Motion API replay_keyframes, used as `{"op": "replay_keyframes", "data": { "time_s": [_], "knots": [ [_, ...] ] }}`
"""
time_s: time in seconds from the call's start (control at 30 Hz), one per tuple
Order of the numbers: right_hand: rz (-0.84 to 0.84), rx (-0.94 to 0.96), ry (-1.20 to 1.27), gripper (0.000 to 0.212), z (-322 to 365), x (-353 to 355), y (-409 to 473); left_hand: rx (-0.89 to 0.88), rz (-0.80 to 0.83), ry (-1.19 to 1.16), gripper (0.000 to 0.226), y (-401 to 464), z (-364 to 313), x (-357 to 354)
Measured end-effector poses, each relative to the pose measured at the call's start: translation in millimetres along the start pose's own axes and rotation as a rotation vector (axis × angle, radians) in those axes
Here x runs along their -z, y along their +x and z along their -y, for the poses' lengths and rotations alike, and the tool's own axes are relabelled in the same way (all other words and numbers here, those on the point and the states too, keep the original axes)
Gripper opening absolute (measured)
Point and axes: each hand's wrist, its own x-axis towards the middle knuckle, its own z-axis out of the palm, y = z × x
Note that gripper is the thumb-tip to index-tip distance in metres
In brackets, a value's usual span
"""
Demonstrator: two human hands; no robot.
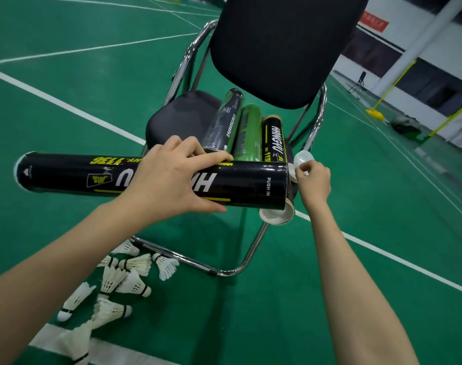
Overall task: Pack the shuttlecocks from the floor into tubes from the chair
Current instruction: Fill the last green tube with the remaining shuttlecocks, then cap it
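The left hand (172,177) grips a long black cardboard tube (151,177) level, steadying it while the right hand (313,180) pinches its translucent plastic cap (302,158), apparently opening it. White feathered shuttlecocks (114,283) wait on the green floor (66,114) below the black chair (182,114).

"PUSH IN" on black tube (251,185)

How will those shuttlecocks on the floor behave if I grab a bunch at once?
The shuttlecocks look very light, mostly thin white feathers on small cork tips. The feather skirts probably crush or bend easily, so squeezing a handful seems risky. They lie tangled at different angles, so several would likely slip out or snag on each other.
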Motion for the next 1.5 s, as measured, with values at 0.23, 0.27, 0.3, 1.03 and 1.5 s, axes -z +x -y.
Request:
{"op": "replay_keyframes", "data": {
  "time_s": [0.23,0.27,0.3,1.03,1.5],
  "knots": [
    [-0.076,-0.008,0.844,0.018,63.3,96.3,-108.5,0.004,-0.009,-0.012,0.082,-6.1,-5.3,6.9],
    [-0.036,0.023,0.920,0.020,71.2,107.2,-130.0,0.004,-0.009,-0.016,0.082,-7.9,-6.8,9.0],
    [0.008,0.058,0.960,0.020,76.5,113.6,-148.0,0.006,-0.010,-0.022,0.082,-10.1,-8.5,11.5],
    [0.242,0.250,0.613,0.028,120.9,124.5,-233.2,0.294,0.123,-0.251,0.080,-76.5,-21.2,44.6],
    [0.245,0.201,0.702,0.062,116.5,118.9,-245.5,0.383,0.206,-0.353,0.088,-86.8,-34.5,35.5]
  ]
}}
